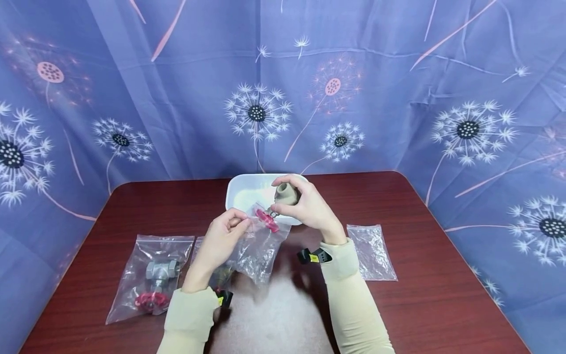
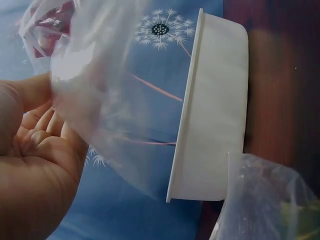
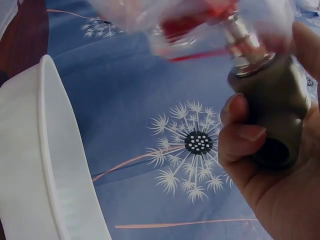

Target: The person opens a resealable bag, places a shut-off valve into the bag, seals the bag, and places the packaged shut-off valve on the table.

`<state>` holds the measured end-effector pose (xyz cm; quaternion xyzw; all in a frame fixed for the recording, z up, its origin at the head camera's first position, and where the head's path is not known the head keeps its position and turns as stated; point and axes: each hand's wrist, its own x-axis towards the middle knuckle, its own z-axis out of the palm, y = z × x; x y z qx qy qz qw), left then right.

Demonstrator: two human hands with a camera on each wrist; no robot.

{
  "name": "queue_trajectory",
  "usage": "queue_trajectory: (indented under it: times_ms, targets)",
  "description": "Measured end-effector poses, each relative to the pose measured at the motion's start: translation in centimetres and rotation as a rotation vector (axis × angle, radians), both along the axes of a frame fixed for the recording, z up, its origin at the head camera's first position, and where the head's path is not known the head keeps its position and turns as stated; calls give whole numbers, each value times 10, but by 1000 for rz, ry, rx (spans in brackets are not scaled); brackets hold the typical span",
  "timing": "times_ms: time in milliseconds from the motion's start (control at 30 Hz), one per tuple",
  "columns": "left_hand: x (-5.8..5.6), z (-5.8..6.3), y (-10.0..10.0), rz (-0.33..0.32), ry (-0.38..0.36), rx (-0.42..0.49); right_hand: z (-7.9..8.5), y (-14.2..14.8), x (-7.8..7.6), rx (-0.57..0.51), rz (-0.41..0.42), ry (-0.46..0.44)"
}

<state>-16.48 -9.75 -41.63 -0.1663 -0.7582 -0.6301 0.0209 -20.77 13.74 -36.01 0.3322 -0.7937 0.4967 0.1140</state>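
Observation:
My right hand (image 1: 309, 206) grips the grey-tan body of a valve (image 1: 287, 195) above the front of a white tub. The valve's red handwheel (image 1: 267, 220) points down and left, at the mouth of a clear zip bag (image 1: 258, 255). With thumb and fingers my left hand (image 1: 225, 238) pinches the bag's edge. In the right wrist view the valve (image 3: 272, 107) shows a metal stem and a dark open port, and the plastic lies around its handwheel (image 3: 192, 22). The left wrist view has the bag (image 2: 100, 85) hanging from the pinching fingers.
Behind the hands stands the white tub (image 1: 240, 189). A zip bag (image 1: 150, 275) holding a metal valve with a red handwheel lies at left, and another bag is partly hidden under the left forearm. At right lies a flat clear bag (image 1: 372, 253). A patterned curtain (image 1: 283, 88) borders the table.

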Motion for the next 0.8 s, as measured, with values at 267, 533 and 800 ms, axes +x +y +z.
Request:
queue_trajectory:
  times_ms: [267, 533, 800]
  targets:
    - [2, 2, 6, -42, -53, 35, -13, 1, -7, 73, 17, -1]
    - [1, -3, 5, -124, -127, 167, -6, -3, 1, 125, -23, -67]
    - [-1, -7, 6, -151, -162, 170, -7, -3, 1, 126, 81, -73]
